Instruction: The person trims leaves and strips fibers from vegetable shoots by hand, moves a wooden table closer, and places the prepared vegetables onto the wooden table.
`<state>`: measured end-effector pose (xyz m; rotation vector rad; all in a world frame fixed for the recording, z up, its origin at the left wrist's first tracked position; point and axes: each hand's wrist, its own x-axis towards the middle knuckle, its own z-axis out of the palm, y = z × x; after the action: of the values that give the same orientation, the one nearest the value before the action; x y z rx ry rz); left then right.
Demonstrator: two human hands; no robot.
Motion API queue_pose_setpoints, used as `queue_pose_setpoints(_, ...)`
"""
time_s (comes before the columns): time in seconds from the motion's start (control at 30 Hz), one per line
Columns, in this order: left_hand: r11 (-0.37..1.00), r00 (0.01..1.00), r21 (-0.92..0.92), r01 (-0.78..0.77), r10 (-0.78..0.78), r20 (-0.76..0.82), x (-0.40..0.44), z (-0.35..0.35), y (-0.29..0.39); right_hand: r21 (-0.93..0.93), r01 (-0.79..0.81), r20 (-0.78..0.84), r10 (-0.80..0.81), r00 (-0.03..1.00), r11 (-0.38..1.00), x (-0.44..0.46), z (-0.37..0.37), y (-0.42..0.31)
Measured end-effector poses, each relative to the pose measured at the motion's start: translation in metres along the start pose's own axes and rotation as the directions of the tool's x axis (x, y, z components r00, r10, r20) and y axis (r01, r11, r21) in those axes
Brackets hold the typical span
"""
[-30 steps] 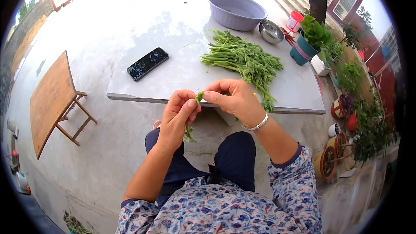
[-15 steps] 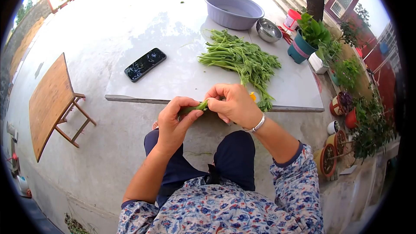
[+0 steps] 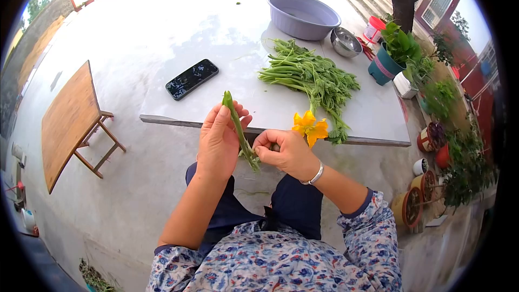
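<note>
A green leafy stem (image 3: 237, 124) stands nearly upright between my hands, in front of the table edge. My left hand (image 3: 217, 138) grips its upper part between thumb and fingers, with the cut tip showing above. Against the stem's lower end, my right hand (image 3: 284, 151) is closed in a pinch, a bracelet on its wrist. Whether it holds the stem itself or a thin strip from it is hard to make out. A yellow squash blossom (image 3: 310, 127) shows just beyond my right hand. Behind it lies a pile of green leafy stems (image 3: 311, 70) on the table.
On the pale table (image 3: 232, 89) lie a black phone (image 3: 192, 79), a purple basin (image 3: 304, 24) and a steel bowl (image 3: 346, 43). A wooden folding table (image 3: 70, 124) stands at left. Potted plants (image 3: 386, 62) line the right side.
My left hand has turned and risen, bringing the stem from lying flat to nearly upright. My right hand has moved down to its lower end. The yellow blossom shows more fully.
</note>
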<state>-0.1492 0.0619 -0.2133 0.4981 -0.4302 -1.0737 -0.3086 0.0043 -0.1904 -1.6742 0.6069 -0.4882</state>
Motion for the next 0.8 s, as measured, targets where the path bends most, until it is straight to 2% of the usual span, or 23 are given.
queue_pose_setpoints(0.03,1.0,1.0,0.004,-0.002,0.002,-0.017,0.002,-0.002,0.003,-0.197,0.091,0.018,-0.089,0.996,0.976,-0.005,0.001,0.007)
queue_pose_setpoints(0.07,1.0,0.999,0.02,-0.015,0.016,-0.049,0.004,0.0,0.007,-0.295,0.109,0.059,-0.096,0.994,0.949,-0.011,-0.001,0.016)
queue_pose_setpoints(0.1,1.0,0.998,0.02,-0.021,0.022,-0.054,0.006,-0.003,0.01,-0.294,0.112,0.066,-0.096,0.993,0.949,-0.018,-0.003,0.028)
queue_pose_setpoints(0.17,1.0,1.0,0.006,-0.011,0.011,0.018,0.01,-0.01,0.015,-0.592,0.209,0.211,-0.1,0.972,0.779,-0.033,-0.005,0.053)
queue_pose_setpoints(0.2,1.0,1.0,0.006,-0.016,0.015,0.017,0.012,-0.011,0.015,-0.592,0.213,0.216,-0.101,0.971,0.778,-0.04,-0.004,0.062)
queue_pose_setpoints(0.27,0.999,1.0,0.052,0.016,-0.016,0.015,0.014,-0.012,0.016,-0.832,0.264,0.358,0.109,0.927,0.488,-0.049,-0.003,0.072)
queue_pose_setpoints(0.3,0.999,1.0,0.053,0.012,-0.013,0.016,0.013,-0.01,0.015,-0.832,0.266,0.359,0.106,0.927,0.487,-0.047,-0.003,0.071)
queue_pose_setpoints(0.37,0.998,0.998,0.037,0.046,-0.048,0.047,0.007,-0.007,0.012,-0.851,0.226,0.256,0.0,0.967,0.474,-0.04,-0.003,0.064)
queue_pose_setpoints(0.4,0.998,0.997,0.033,0.047,-0.049,0.057,0.005,-0.008,0.011,-0.747,0.214,0.18,-0.117,0.977,0.63,-0.032,-0.005,0.05)
queue_pose_setpoints(0.47,0.998,0.996,0.045,0.052,-0.054,0.065,0.0,-0.009,0.008,-0.618,0.325,0.11,-0.331,0.937,0.716,-0.013,-0.012,0.027)
queue_pose_setpoints(0.53,0.997,0.995,0.053,0.054,-0.058,0.08,-0.004,-0.008,0.005,-0.362,0.236,-0.123,-0.297,0.947,0.902,0.001,-0.012,-0.005)
queue_pose_setpoints(0.57,0.996,0.995,0.082,0.039,-0.046,0.085,-0.006,-0.007,0.005,-0.366,0.234,-0.129,-0.298,0.946,0.901,0.006,-0.014,-0.02)
queue_pose_setpoints(0.63,0.993,0.995,0.111,0.025,-0.036,0.092,-0.01,-0.004,0.004,-0.14,0.158,-0.213,-0.186,0.959,0.977,0.016,-0.014,-0.04)
queue_pose_setpoints(0.67,0.986,0.994,0.168,-0.003,-0.015,0.111,-0.011,-0.002,0.005,-0.099,0.22,-0.202,-0.236,0.95,0.97,0.022,-0.014,-0.04)
queue_pose_setpoints(0.73,0.974,0.992,0.226,-0.033,0.004,0.13,-0.013,-0.002,0.007,-0.115,0.211,-0.181,-0.229,0.956,0.971,0.024,-0.012,-0.045)
queue_pose_setpoints(0.8,0.903,0.987,0.413,-0.119,0.061,0.151,-0.014,-0.005,0.009,-0.134,0.2,-0.158,-0.22,0.963,0.971,0.026,-0.012,-0.045)
